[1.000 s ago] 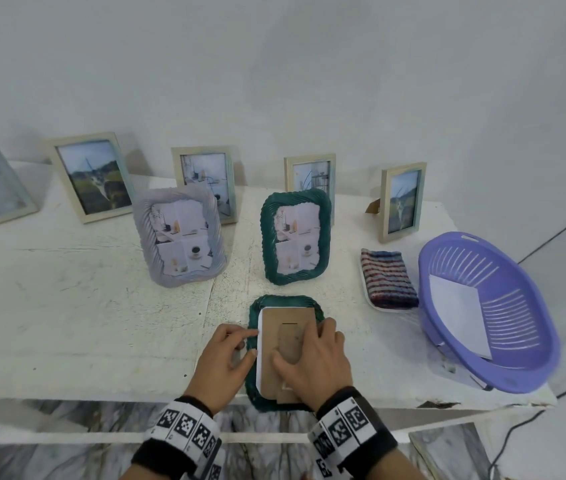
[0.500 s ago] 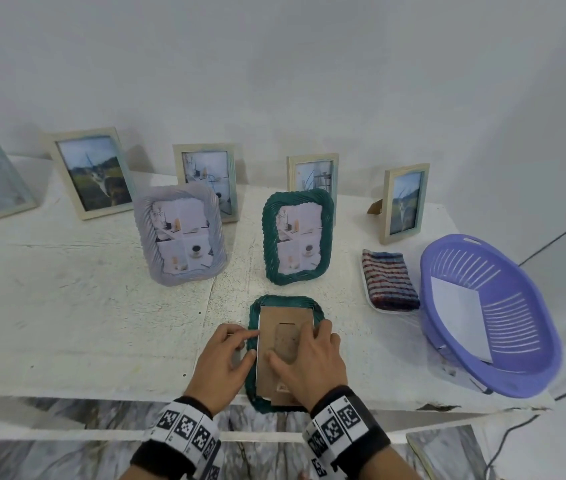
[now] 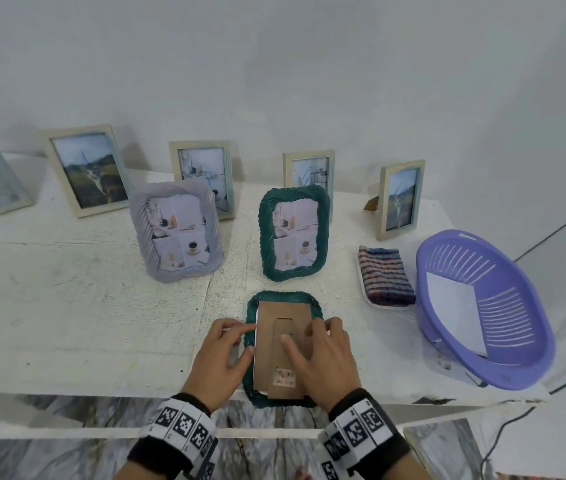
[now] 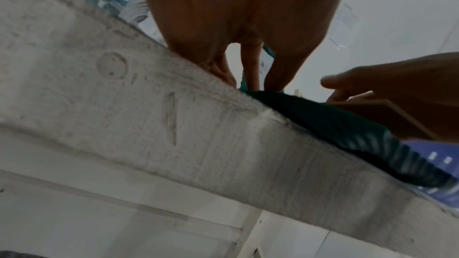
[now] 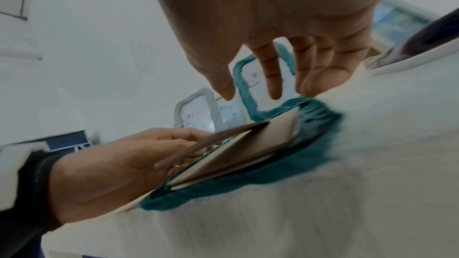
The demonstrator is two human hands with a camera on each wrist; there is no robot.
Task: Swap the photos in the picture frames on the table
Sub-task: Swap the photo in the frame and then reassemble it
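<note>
A green wavy frame (image 3: 250, 382) lies face down at the table's front edge, its brown backing board (image 3: 274, 362) on top with a thin white strip along its left side. My left hand (image 3: 248, 339) pinches the board's left edge with index finger and thumb. My right hand (image 3: 306, 336) rests on the board with straight, spread fingers. In the right wrist view the backing board (image 5: 248, 148) sits tilted, raised on the left-hand side, with its stand flap lifted. Behind stand a green frame (image 3: 293, 233) and a grey frame (image 3: 176, 230), each holding a four-panel photo.
Several pale wooden frames (image 3: 401, 199) line the wall. A folded striped cloth (image 3: 385, 275) lies right of the frames. A purple basket (image 3: 517, 341) with a white sheet inside sits at the right corner. The flat frame overhangs the table edge (image 4: 174, 115).
The backing board has settled further into the face-down frame, so less white shows at its left and top. Both hands stay at the board, barely shifted.
</note>
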